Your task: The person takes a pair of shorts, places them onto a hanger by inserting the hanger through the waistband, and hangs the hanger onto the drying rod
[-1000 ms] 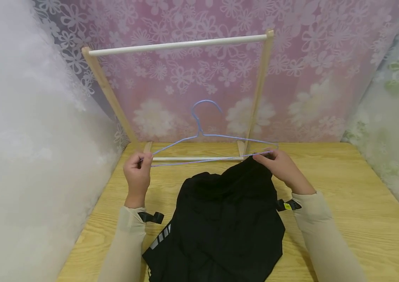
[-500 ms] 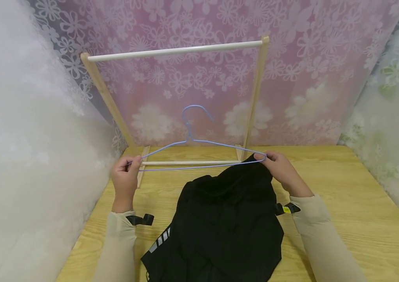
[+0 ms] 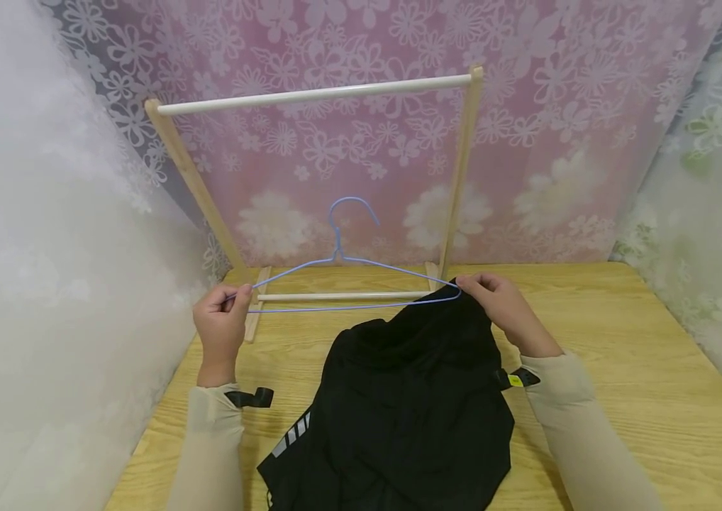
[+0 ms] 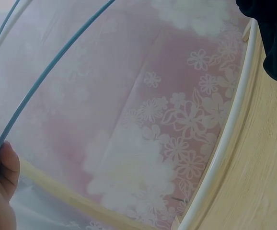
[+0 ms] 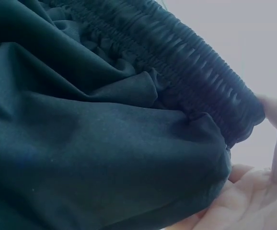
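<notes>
My left hand (image 3: pixel 220 319) pinches the left end of a thin blue wire hanger (image 3: pixel 293 267), held up with its hook on top. In the left wrist view the hanger's wire (image 4: pixel 57 56) runs up from the curled fingers. My right hand (image 3: pixel 504 305) grips the upper right corner of black shorts (image 3: pixel 399 397) with pale stripes. The right wrist view shows the thumb and fingers at the end of the gathered elastic waistband (image 5: pixel 191 62). The hanger's right end lies at that corner, right at my right fingertips, overlapping the black cloth. The shorts' lower part runs out of the head view.
A wooden rack with a white top bar (image 3: pixel 316 94) and a white lower bar (image 3: pixel 342 296) stands behind the hanger. The wooden table (image 3: pixel 623 369) lies below. A pink floral backdrop (image 3: pixel 546 142) rises behind, with pale sheets at both sides.
The hanger has shifted left and slightly down, its right end sliding from across my right hand to the fingertips. My left hand has moved left with it. My right hand keeps the shorts' corner raised.
</notes>
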The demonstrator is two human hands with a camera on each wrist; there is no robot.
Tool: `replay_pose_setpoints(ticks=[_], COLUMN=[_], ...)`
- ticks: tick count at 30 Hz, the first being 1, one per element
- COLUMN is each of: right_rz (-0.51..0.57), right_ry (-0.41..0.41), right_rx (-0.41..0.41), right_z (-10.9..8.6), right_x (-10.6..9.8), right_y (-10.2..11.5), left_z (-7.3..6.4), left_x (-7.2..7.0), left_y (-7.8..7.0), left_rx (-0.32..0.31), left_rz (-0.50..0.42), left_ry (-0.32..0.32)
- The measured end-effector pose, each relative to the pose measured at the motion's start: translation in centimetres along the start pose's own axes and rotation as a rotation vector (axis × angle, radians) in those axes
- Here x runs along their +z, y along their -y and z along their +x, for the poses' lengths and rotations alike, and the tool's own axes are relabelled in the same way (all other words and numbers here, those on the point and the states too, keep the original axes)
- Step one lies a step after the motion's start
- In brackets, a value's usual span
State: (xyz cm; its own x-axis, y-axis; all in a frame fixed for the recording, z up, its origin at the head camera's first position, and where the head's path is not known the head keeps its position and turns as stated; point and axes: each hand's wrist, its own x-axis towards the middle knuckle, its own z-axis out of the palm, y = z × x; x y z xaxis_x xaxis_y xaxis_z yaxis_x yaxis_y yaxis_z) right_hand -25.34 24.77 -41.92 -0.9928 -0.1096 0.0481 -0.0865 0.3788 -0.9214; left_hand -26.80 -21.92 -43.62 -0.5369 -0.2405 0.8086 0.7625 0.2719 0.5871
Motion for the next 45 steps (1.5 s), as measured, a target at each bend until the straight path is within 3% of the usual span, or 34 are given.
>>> replay_pose_setpoints(ticks=[10,15,20,26,34,45], right_rz=[-0.004,0.009,0.018,0.024,0.018,0.02], right_ry=[-0.018,-0.016,-0.02,-0.021,-0.011,-0.06], right_rx=[0.028,0.032,0.031,0.037,0.044,0.034], right_z=[0.0,0.1,0.2,0.1,0.3,0.2], right_x=[-0.2,-0.4,-0.4,-0.5,-0.8,-0.8], right_y=[0.0,-0.2,-0.3,-0.2,-0.4,-0.3], left_z=[0.1,0.2,0.3,0.4,0.5,0.7], left_x=[-0.7,-0.8,-0.7,-0.8,-1.4,-0.9], left_y=[0.1,0.1,-0.2,-0.4,0.1,-0.7], left_rx=[-0.011,-0.029,-0.025,-0.008,-0.026,0.005], left_rz=[0.073,0.058,0.052,0.039,0.01,-0.084], left_ry=[-0.079,-0.106,-0.085,-0.146,-0.172,-0.138])
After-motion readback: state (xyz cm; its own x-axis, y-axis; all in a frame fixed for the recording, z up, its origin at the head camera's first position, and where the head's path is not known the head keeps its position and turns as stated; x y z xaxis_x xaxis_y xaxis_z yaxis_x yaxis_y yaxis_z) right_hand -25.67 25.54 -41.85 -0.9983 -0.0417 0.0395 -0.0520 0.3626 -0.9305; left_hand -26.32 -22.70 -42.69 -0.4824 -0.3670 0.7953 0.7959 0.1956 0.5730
